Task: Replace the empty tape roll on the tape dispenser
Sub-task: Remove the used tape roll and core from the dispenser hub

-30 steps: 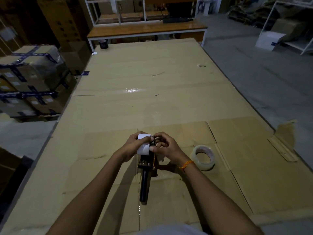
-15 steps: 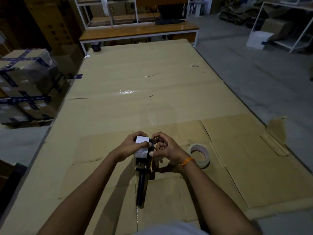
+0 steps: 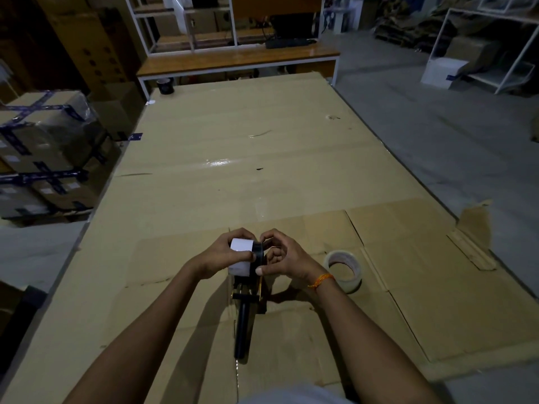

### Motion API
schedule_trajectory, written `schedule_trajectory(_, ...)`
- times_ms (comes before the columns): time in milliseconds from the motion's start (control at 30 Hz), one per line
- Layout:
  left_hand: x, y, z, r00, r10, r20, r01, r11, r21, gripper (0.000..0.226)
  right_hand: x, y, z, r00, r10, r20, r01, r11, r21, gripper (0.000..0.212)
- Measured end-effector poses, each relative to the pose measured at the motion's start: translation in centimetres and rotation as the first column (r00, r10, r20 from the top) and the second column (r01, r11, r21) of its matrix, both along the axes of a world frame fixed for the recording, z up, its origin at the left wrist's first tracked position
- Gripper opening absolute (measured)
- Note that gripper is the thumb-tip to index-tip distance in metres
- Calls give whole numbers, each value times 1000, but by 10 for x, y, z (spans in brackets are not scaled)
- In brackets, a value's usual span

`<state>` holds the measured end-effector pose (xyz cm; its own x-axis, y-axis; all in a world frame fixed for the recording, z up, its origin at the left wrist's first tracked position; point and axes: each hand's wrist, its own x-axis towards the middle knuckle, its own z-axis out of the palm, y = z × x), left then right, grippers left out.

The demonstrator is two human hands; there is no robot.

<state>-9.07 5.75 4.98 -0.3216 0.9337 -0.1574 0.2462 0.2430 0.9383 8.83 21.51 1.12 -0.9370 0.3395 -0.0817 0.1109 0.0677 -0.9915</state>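
Observation:
A black tape dispenser [image 3: 244, 319] lies on the cardboard-covered table [image 3: 233, 158], its handle pointing toward me. At its head sits a white empty tape roll [image 3: 241, 245]. My left hand [image 3: 217, 256] wraps around that roll from the left. My right hand [image 3: 284, 259] grips the dispenser's head from the right, thumb pressed on its side. A clear tape roll [image 3: 344, 271] lies flat on the cardboard just right of my right wrist.
Flattened cardboard sheets [image 3: 423, 272] overlap on the near part of the table. A dark tape roll [image 3: 165, 86] stands at the far left corner. Taped boxes [image 3: 43, 147] are stacked at left. A wooden bench [image 3: 236, 58] and shelving stand beyond.
Both hands stay on the dispenser head. The white roll has shifted slightly to the left, off the dispenser's black hub, under my left hand.

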Motion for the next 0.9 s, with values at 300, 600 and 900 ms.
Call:
schedule_trajectory(300, -4, 0, -2, 1000, 2, -23, -3, 1000, -30, 39, -2, 1, 0, 1000, 4, 10, -5, 1000, 19, 63)
schedule_trajectory(600, -15, -13, 0, 1000, -15, 12, 15, 1000, 9, 45, -12, -5, 4, 1000, 23, -14, -23, 999, 38, 66)
schedule_trajectory(900, -15, -18, -5, 999, 40, 16, -40, 999, 12, 42, -13, -6, 6, 1000, 6, -3, -5, 993, 117, 61)
